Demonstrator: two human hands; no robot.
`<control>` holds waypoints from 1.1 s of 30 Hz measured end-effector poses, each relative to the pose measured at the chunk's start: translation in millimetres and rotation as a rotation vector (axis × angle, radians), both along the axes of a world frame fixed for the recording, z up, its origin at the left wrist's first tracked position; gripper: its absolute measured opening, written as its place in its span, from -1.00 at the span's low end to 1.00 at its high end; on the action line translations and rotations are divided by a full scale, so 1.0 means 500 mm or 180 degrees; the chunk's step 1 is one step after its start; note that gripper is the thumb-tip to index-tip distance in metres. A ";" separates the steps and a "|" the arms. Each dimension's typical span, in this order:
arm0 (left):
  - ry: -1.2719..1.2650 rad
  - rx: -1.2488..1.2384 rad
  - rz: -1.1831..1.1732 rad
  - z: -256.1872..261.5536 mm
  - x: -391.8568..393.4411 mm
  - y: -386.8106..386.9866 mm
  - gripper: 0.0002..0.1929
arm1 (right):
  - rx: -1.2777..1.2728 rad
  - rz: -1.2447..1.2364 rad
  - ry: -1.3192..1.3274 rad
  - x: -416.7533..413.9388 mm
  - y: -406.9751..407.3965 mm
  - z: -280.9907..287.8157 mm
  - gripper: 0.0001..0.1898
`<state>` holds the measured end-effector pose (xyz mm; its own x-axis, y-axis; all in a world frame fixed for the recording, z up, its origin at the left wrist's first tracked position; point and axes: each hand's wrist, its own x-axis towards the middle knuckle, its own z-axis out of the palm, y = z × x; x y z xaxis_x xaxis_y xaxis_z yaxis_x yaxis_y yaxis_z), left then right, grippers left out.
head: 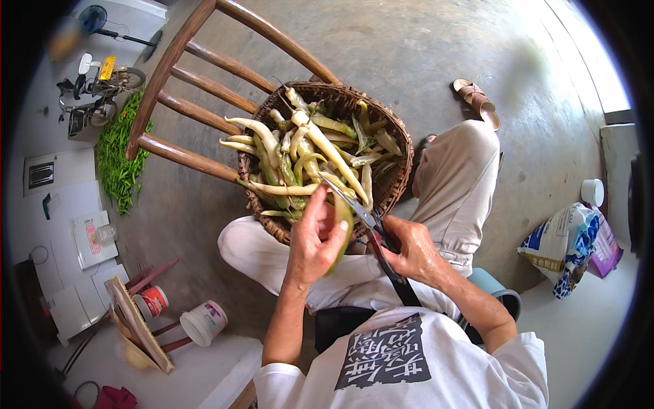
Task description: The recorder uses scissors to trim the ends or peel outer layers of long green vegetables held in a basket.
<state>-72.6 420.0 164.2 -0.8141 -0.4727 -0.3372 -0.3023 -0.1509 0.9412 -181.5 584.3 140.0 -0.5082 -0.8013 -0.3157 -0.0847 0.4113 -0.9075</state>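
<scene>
My left hand (309, 250) holds a long green pepper (344, 217) upright between thumb and fingers, its lower end hanging below the palm. My right hand (415, 248) grips metal scissors (361, 210) with dark handles. Their blades point up and left, right beside the pepper's upper end. Just beyond both hands, a brown wicker basket (401, 176) is heaped with pale yellow-green long peppers (334, 156). Some look soft and wrinkled, and a few appear slit. Whether the blades touch the held pepper I cannot tell.
A wooden chair (173, 43) stands behind the basket. Green peppers (121, 153) lie piled on the floor at left, near a parked motorbike (99, 92). A sandal (477, 102), a blue-grey bucket (488, 283), printed bags (562, 245) and a white bucket (204, 323) stand around me.
</scene>
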 end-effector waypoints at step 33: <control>0.0266 0.0059 0.0498 0.009 -0.028 0.008 -0.76 | -0.0434 0.0229 -0.0149 -0.010 -0.004 -0.015 -0.66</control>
